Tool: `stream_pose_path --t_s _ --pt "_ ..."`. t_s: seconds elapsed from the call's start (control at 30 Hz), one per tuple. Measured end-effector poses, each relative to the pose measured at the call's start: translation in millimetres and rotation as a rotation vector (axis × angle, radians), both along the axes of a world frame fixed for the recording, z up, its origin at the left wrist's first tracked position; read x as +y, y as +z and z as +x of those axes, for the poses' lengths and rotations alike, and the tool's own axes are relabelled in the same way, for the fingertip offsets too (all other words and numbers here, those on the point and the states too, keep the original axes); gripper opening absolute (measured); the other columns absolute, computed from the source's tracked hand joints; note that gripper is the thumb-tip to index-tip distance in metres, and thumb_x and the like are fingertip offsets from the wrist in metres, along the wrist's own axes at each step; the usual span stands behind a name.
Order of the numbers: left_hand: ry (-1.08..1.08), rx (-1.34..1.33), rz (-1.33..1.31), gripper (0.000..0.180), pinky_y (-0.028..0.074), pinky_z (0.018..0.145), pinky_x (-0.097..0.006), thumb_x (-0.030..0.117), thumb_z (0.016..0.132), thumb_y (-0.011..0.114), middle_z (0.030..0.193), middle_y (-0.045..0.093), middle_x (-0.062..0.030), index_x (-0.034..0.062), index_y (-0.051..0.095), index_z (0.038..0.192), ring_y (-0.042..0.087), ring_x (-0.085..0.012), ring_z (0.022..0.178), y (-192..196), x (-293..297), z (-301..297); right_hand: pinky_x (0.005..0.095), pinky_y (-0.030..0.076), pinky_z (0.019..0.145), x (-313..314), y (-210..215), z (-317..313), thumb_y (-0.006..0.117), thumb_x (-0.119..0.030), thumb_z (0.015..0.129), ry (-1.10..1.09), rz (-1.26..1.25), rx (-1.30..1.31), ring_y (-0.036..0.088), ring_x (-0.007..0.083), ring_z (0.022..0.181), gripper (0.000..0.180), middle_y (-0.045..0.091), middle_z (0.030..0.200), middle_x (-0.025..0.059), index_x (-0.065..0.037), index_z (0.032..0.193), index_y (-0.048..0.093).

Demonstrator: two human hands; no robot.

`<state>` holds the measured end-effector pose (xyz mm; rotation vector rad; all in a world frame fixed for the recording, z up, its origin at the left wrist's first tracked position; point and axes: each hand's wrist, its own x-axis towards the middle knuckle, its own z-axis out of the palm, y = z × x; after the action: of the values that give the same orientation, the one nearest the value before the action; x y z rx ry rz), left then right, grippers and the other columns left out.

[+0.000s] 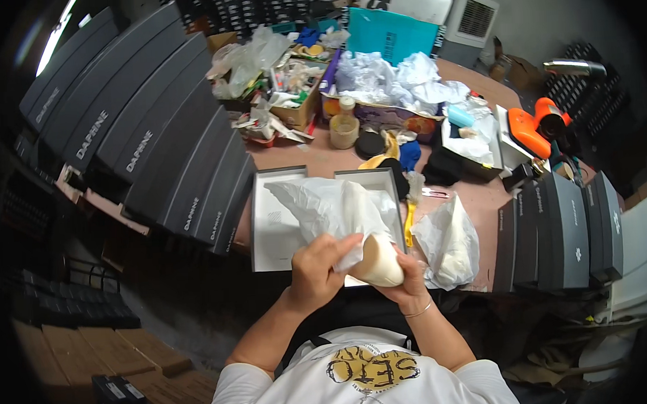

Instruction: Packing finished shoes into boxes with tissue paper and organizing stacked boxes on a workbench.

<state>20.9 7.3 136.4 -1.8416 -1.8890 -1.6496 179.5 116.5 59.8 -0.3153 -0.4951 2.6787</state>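
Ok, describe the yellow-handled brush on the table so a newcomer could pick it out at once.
Start at the reddish-brown table and find the open grey shoe box lined with white tissue paper in front of the person. Just off that box's right edge lies the yellow-handled brush, lengthwise along the box. It is the only slim bright yellow thing between the box and the crumpled white paper bundle.

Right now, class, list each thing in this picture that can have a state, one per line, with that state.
Shoe box: open, lid off beside it, on the table.
White tissue paper: unfolded, partly wrapped round the shoe.
Cream shoe: held above the box, half covered.
Left hand: gripping the tissue paper.
Right hand: holding the shoe from below.
Second paper bundle: wrapped, lying on the table.
Dark boxes: closed, standing on edge.
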Motion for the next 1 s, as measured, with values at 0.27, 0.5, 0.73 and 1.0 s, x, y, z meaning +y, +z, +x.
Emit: stream_pose_path --t_s 0.27,0.5,0.73,1.0 --pt "-0.011 0.216 0.245 0.036 0.045 0.049 -0.030 -0.008 0.072 0.060 0.067 0.055 -0.0070 0.0049 0.070 0.103 0.055 -0.0226 0.053 -12 24 4 0.0336 0.042 0.099 -6 1 -6 0.067 -0.026 0.085 -0.400 0.397 -0.227 0.052 0.0180 0.113 0.058 0.052 0.123 0.0094 0.000 0.130 0.042" --pt "-0.520 0.167 0.236 0.036 0.040 0.043 -0.027 -0.001 0.064 0.069 0.065 0.052 -0.0004 0.0024 0.070 0.100 0.051 -0.0143 0.051 -38 31 73 0.0378 0.033 0.108 21 -47 33 0.057 -0.024 0.091 -0.533 1.583 -0.655 0.044 0.0270 0.124 0.053 0.048 0.131 0.0118 -0.002 0.135 0.040" --pt "-0.872 0.039 0.103 0.037 0.042 0.044 -0.027 0.000 0.068 0.065 0.069 0.051 -0.0037 0.0020 0.067 0.105 0.053 -0.0153 0.054 -59 9 127 0.0422 0.040 0.097 51 -51 88 0.059 -0.017 0.082 -0.571 2.052 -1.212 0.054 0.0317 0.110 0.042 0.056 0.120 0.0207 0.001 0.120 0.056" --pt "-0.186 -0.213 -0.512 0.085 0.037 0.104 -0.040 0.025 0.083 0.071 0.141 0.037 -0.0252 -0.0041 0.021 0.145 0.042 -0.0353 0.129 -139 98 41 0.0420 0.045 0.090 183 -81 231 0.057 -0.018 0.082 -0.257 1.440 -1.558 0.060 0.0326 0.100 0.035 0.062 0.112 0.0201 0.000 0.113 0.060"
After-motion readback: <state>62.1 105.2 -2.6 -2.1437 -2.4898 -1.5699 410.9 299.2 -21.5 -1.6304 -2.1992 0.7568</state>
